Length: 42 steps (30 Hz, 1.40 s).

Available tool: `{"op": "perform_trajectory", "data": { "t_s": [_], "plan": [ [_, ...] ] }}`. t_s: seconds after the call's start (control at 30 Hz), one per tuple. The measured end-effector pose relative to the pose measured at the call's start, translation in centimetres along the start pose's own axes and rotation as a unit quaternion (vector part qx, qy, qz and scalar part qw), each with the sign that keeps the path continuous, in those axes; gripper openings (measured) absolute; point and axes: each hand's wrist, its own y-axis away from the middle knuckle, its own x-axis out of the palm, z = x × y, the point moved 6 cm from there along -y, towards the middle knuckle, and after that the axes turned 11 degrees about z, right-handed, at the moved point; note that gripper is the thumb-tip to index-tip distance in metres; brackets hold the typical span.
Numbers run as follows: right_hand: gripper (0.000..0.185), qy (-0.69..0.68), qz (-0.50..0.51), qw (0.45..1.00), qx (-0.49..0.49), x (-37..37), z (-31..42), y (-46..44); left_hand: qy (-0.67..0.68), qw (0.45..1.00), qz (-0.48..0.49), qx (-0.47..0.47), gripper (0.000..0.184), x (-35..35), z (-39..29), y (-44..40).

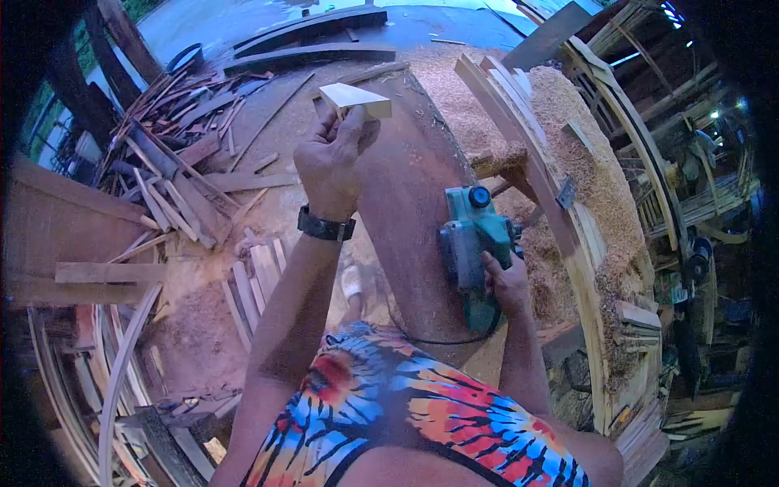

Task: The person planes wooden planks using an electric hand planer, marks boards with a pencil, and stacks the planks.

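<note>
My left hand (337,150) is raised over the left edge of a wide brown wooden board (414,187). Its fingers are closed on a small pale wood piece (357,99) with a pointed end. A dark band is round the wrist. On the board's right side rests a green electric planer (473,243) with a blue knob at its front. My right hand (507,282) is wrapped round the planer's rear handle. A dark cord runs from the tool's back end across the near part of the board.
Scrap wood (174,178) lies heaped at the left. Long planks (560,203) stretch along the right, with wood shavings (580,146) piled on them. Dark beams (312,55) lie at the far end. Pale strips (258,280) lie on the floor at the left.
</note>
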Motion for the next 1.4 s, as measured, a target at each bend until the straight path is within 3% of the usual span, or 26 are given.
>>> {"op": "perform_trajectory", "data": {
  "t_s": [0.2,0.7,0.8,0.9,1.17,1.4],
  "plan": [
    [0.028,0.026,0.0,0.999,-0.038,-0.3,-0.5,-0.6,0.022,1.0,0.01,0.006,0.037,0.1,-0.1,-0.4],
    [0.038,0.019,0.003,1.0,0.018,-0.4,-0.6,-0.1,0.016,1.0,0.009,-0.013,0.034,-0.5,-0.2,-0.5],
    [0.034,0.011,0.012,0.998,-0.066,0.0,0.0,-0.4,0.027,1.0,0.005,-0.013,0.034,-0.6,-0.3,-0.5],
    [0.035,0.027,0.002,0.997,-0.07,0.0,0.1,-0.4,0.026,1.0,0.004,-0.002,0.033,-0.6,-0.7,-0.5],
    [0.035,0.0,0.005,1.0,-0.006,0.2,0.1,0.1,0.04,0.999,0.01,-0.005,0.031,-0.8,-0.8,-0.5],
    [0.031,0.007,0.005,1.0,-0.025,0.0,-0.3,-0.3,0.034,0.999,0.004,-0.012,0.03,-1.2,-0.8,-0.4]
  ]
}}
